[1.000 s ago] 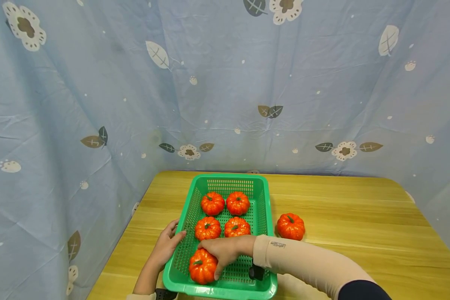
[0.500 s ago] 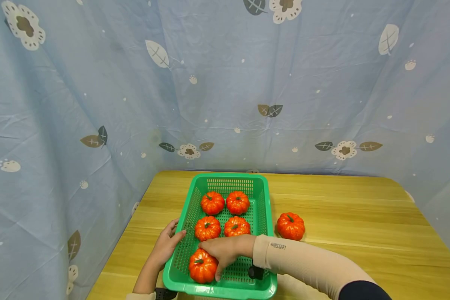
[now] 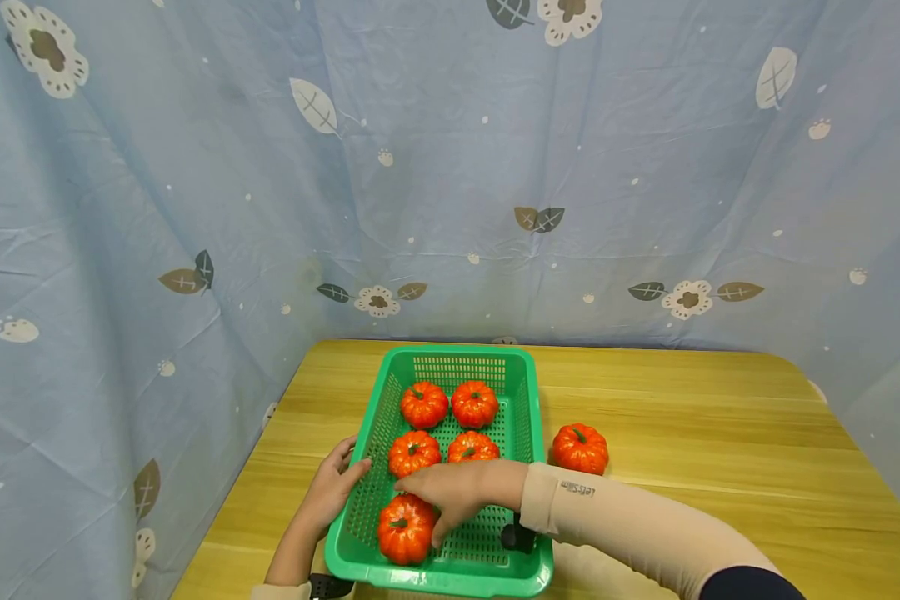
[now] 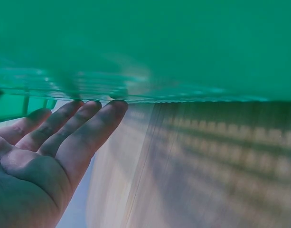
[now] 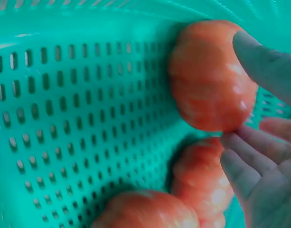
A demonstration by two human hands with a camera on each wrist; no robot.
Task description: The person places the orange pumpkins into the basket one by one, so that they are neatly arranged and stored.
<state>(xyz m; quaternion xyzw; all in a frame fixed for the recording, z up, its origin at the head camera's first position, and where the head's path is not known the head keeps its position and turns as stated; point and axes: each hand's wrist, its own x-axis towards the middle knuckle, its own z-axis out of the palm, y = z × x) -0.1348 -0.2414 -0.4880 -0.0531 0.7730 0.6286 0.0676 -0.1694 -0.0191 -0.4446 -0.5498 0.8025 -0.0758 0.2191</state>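
Note:
In the head view, a green plastic basket [image 3: 534,417] with slotted walls stands on the table. My left hand [image 3: 330,492] holds its left rim, thumb over the top; in the left wrist view the fingers [image 4: 90,130] extend under that rim. Inside lie several small orange pumpkins with green stems, paired at the back and in the middle. My right hand [image 3: 457,492] reaches in from the right beside the front-left pumpkin [image 3: 407,529]. In the right wrist view, its thumb and fingers are spread loosely around that pumpkin [image 5: 209,78]; contact there is hard to tell.
One more orange pumpkin [image 3: 581,449] sits on the wooden table [image 3: 690,417] to the right of the basket. A blue patterned curtain [image 3: 457,167] hangs behind the table and along its left side. My right forearm crosses the basket's right rim.
My right hand has loosened from the front-left pumpkin and shifted slightly up and to the right. The pumpkin stays in place. The left hand and the basket have not moved.

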